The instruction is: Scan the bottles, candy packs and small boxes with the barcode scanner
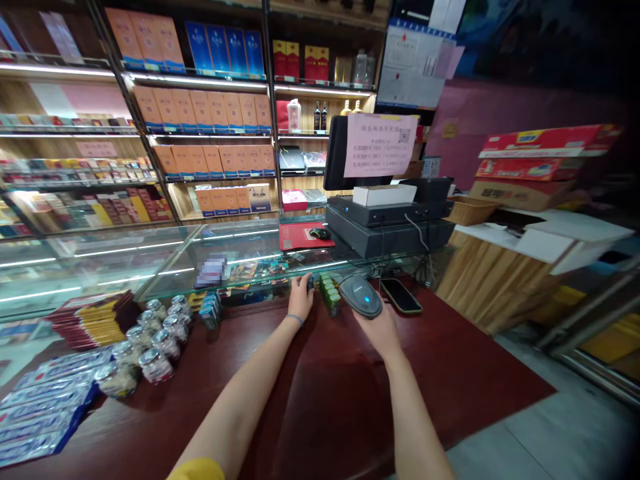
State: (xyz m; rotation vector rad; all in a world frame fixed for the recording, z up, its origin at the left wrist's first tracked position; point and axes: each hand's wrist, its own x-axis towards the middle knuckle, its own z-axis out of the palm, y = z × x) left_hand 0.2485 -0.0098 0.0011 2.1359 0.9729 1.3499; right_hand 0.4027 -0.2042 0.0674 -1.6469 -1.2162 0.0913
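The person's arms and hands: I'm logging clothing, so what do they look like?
The left arm has a thin blue band just behind the bare left hand, and a yellow sleeve at the bottom of the picture. The right hand and right arm are bare, with no band or sleeve in view.

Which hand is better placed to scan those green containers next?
Probably the right hand: it holds the scanner, close beside the green containers. The left hand is at a small dark container instead.

The scanner (361, 295) looks smooth plastic, the tabletop (340, 380) glossy wood.
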